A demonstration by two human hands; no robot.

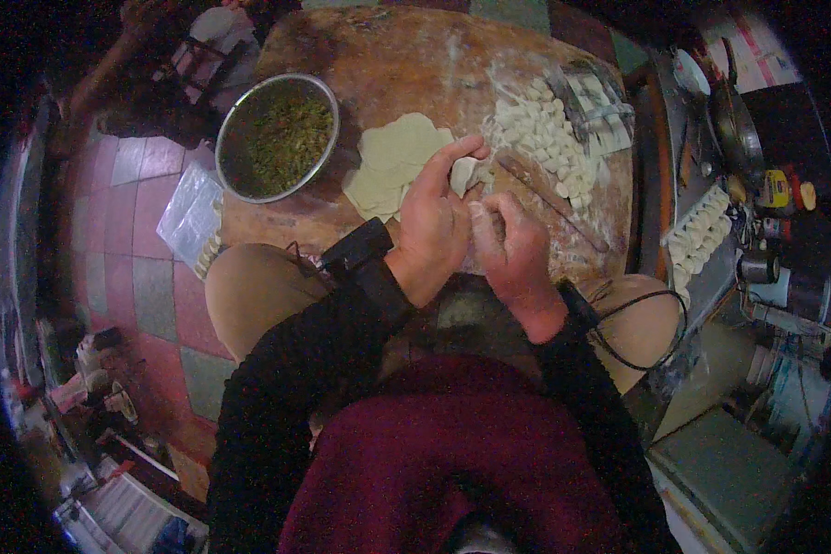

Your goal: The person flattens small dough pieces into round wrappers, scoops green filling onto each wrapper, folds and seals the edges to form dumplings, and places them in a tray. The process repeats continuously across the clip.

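Observation:
My left hand [431, 222] is raised over the near edge of a floured wooden board, its fingers curled around a pale dumpling wrapper [467, 174]. Close against it, my right hand [513, 242] is closed with the fingertips pinched; whatever they grip is hidden. Just left of my hands lies a spread stack of round dough wrappers [403, 148]. Farther left stands a metal bowl [335, 118] with green chopped filling [291, 134]. To the right, a thin wooden rolling pin [552, 200] lies slantwise beside many small floured dough pieces [537, 129].
The wooden board [388, 46] spans the area ahead. Rows of shaped dumplings [700, 233] sit on the right-hand counter, near a dark pan [737, 129] and jars [776, 189]. A clear plastic bag [190, 212] hangs at the board's left edge. Tiled floor [125, 268] shows at left.

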